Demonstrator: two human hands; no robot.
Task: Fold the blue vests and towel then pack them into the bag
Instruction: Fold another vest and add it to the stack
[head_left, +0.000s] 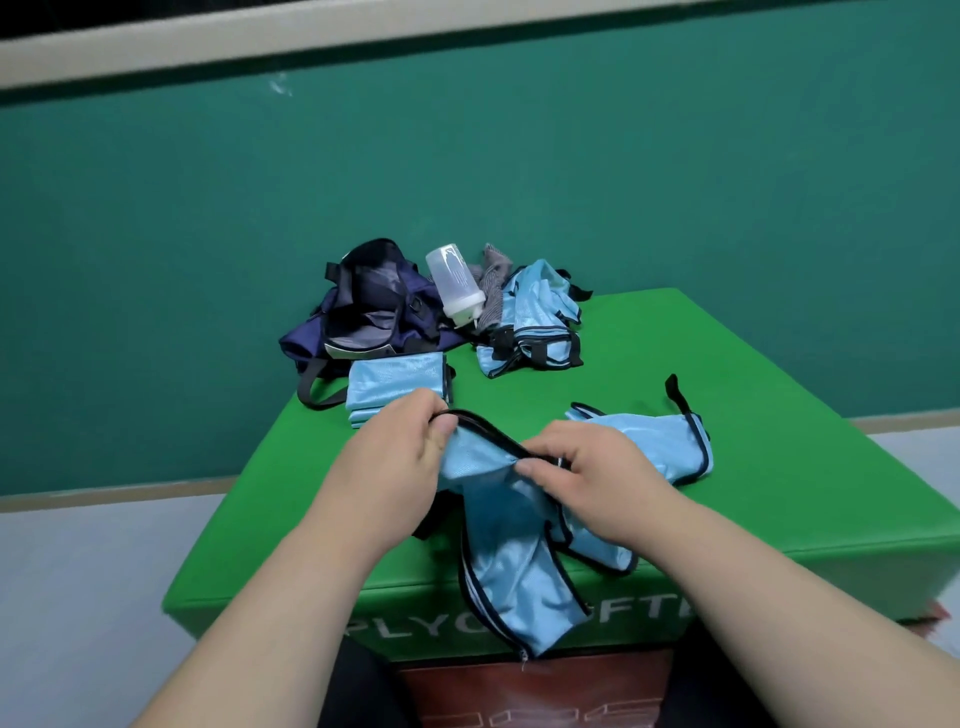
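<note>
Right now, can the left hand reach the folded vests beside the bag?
Probably yes: the folded vests lie just beyond the left hand, nothing between them, though it must first release the unfolded vest it pinches.

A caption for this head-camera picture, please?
Left hand and right hand pinch the black trim of a blue vest on a green box, navy bag behind.

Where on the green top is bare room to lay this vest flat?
Bare: right side of the green top, beyond the held vest, right of the vest pile. Crowded: far left, with bag, bottle, towel, folded vest.
</note>
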